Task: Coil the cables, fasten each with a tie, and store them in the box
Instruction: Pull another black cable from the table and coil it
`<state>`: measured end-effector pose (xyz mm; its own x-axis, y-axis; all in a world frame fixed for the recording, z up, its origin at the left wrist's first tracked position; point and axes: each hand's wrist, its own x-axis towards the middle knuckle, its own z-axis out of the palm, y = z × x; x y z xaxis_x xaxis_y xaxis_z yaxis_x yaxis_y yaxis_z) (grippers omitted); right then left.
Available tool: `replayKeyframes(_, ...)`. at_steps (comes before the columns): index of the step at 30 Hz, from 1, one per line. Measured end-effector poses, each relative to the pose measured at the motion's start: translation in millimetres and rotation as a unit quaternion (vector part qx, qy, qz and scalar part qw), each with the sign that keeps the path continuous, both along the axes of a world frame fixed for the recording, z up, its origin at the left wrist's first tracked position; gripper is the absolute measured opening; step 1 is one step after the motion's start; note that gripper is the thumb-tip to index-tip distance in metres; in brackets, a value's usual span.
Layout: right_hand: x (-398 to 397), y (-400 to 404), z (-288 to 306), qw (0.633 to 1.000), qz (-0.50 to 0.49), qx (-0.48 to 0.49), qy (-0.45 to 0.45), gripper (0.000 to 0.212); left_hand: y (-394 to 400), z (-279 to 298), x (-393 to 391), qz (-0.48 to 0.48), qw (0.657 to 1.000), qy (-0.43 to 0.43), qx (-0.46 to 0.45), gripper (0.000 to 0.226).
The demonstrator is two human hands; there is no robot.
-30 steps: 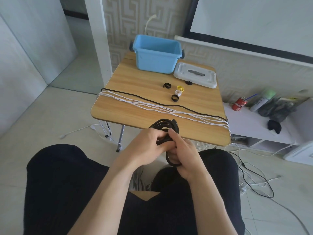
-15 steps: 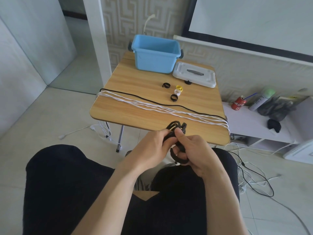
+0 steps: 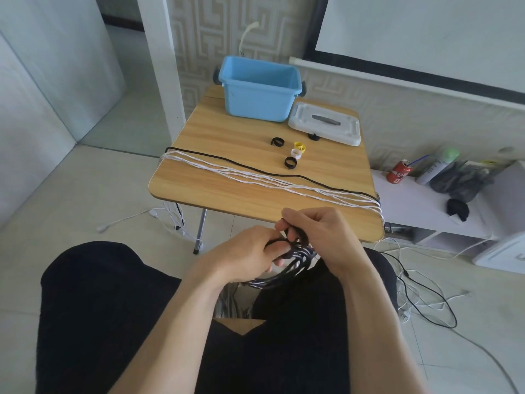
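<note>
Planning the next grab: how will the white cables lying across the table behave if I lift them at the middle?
The white cables look thin and floppy, so they would likely sag. Both ends hang off the table, so they may drag. Several strands overlap; they could tangle.

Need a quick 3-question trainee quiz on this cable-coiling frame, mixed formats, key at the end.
1. True or false: the lid is on the blue box.
2. Multiple choice: what do the left hand and the right hand hold? A) a white cable B) the black coiled cable C) the red can
3. Fill in: of the loose ties on the table, one is white, one is ____, and the rest are black.

Key
1. False: it lies on the table beside the open box.
2. B: both hands grip it over the lap, at the table's near edge.
3. Yellow.
</note>
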<state>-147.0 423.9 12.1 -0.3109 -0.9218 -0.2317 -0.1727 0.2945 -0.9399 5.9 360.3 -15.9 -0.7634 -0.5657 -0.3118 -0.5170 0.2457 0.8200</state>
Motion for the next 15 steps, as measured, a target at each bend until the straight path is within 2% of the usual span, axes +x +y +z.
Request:
replayKeyframes(3,-2.1,-7.1,-4.8,1.0,0.011,-0.012,0.008,0.031,-1.6,3.1,2.3,0.016,0.998,0.03,0.045,0.037)
replayKeyframes(6,-3.6,-11.9,-10.5,0.999,0.022,-0.028,-0.025,0.033,-1.5,5.7,1.0,0.055,0.993,0.074,0.08,0.046)
replayKeyframes(11,-1.6,-13.3,-20.8,0.993,0.051,-0.046,-0.098,0.03,-0.9,2.6,4.2,0.126,0.979,0.151,0.046,0.05)
replayKeyframes(15,-4.1,-8.6,-18.9,0.996,0.082,-0.036,-0.027,0.03,0.3,0.1,2.3,0.166,0.968,0.181,0.049,0.042)
